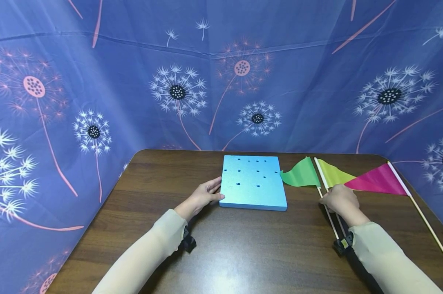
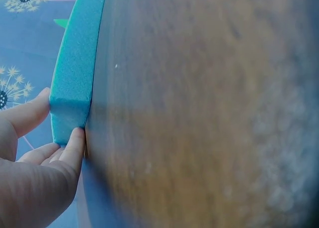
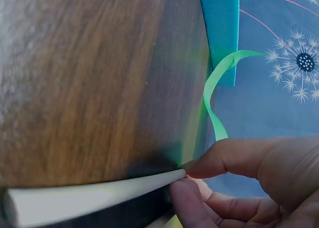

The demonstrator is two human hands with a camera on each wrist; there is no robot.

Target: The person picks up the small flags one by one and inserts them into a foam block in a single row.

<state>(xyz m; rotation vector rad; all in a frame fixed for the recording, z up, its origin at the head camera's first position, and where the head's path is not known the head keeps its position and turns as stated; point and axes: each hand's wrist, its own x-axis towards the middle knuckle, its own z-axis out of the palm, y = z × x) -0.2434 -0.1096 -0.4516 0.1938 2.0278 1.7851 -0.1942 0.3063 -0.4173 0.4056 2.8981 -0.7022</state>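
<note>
A light blue foam block (image 1: 253, 188) with several small holes in its top lies flat on the table. My left hand (image 1: 203, 197) holds its near left corner; in the left wrist view the thumb is at the top edge and the fingers are against the side. My right hand (image 1: 342, 202) pinches the white stick of a green pennant flag (image 1: 302, 173) between thumb and fingers. The green cloth reaches the block's right edge. Under that hand lies a yellow-green flag (image 1: 333, 173), its stick partly hidden by the hand.
A magenta flag (image 1: 383, 181) on a white stick lies at the right, its tip over the yellow-green cloth. The brown wooden table (image 1: 162, 175) ends at the back against a blue cloth (image 1: 133, 81) with dandelion prints.
</note>
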